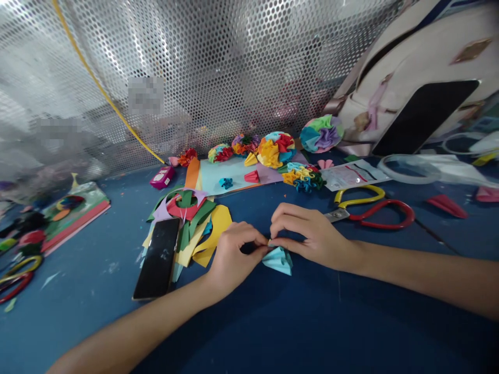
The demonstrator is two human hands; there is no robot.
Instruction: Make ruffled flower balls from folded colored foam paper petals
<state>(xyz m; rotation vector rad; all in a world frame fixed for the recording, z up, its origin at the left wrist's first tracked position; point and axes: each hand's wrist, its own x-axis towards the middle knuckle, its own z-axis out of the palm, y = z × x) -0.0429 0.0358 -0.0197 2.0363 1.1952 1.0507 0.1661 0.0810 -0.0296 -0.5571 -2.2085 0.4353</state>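
Left hand point(237, 257): at 7 o'clock of the paper, bent inward over the blue counter point(312, 322).
Right hand point(312, 234): at 2 o'clock of the paper, knuckles raised.
Fingers: the left fingers point(255, 240) and right fingers point(290, 228) are closed, both gripping the paper's narrow end from opposite sides.
Held paper: a light-blue pleated paper fan point(277, 261), matte and sharply creased, sits between the hands, its wide end spreading toward the counter.
Phone: a glossy black smartphone point(158, 258), smudged, lies at 9 o'clock on colored paper scraps point(185, 228) of green, yellow and red.
Scissors: a pair with yellow and red loop handles point(370, 208) lies at 2 o'clock, its steel blade just beside the right hand.
Flowers: ruffled multicolored paper flowers point(275, 149) sit at 12 o'clock on flat sheets of blue and lilac paper point(230, 174).
Packet: a clear printed packet point(353, 175) lies at 1 o'clock; its print is too small to read.
Behind: a perforated metal sheet point(202, 62) curves at 11 o'clock, and a pale bag point(413, 57) leans at 1 o'clock.
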